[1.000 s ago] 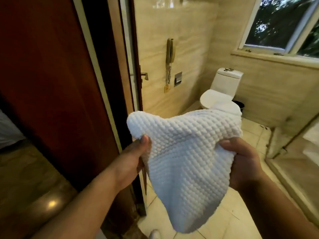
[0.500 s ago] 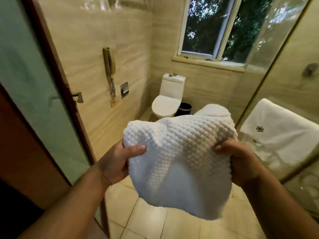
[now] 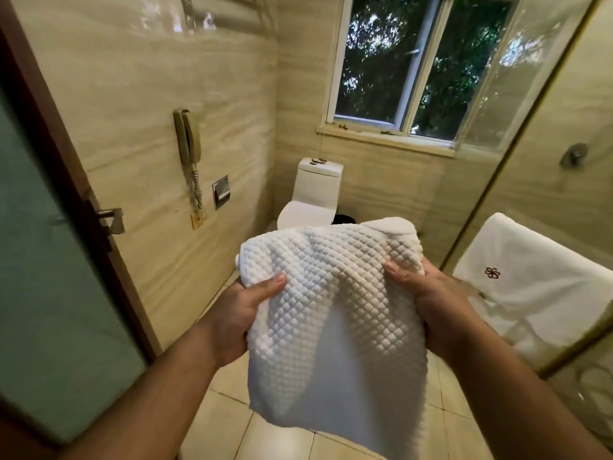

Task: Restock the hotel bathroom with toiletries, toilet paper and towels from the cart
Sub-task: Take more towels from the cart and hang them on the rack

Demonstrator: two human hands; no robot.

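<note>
A white waffle-textured towel point(image 3: 335, 313) hangs in front of me, held at chest height over the tiled floor. My left hand point(image 3: 238, 313) grips its left edge, thumb on top of the cloth. My right hand point(image 3: 434, 303) grips the right edge the same way. The lower part of the towel droops free between my forearms. A second white towel point(image 3: 537, 287) with a dark red emblem hangs over the rail of the glass shower screen at the right.
A white toilet point(image 3: 315, 194) stands at the far wall under the window point(image 3: 408, 71), a dark bin beside it. A wall phone point(image 3: 187, 144) and a recessed paper holder point(image 3: 221, 191) sit on the left wall. The frosted-glass door point(image 3: 43, 260) stands open at the left.
I have moved from the doorway into the bathroom; the toilet, window and shower screen are nearer and more central. Both hands keep the same grip on the towel.
</note>
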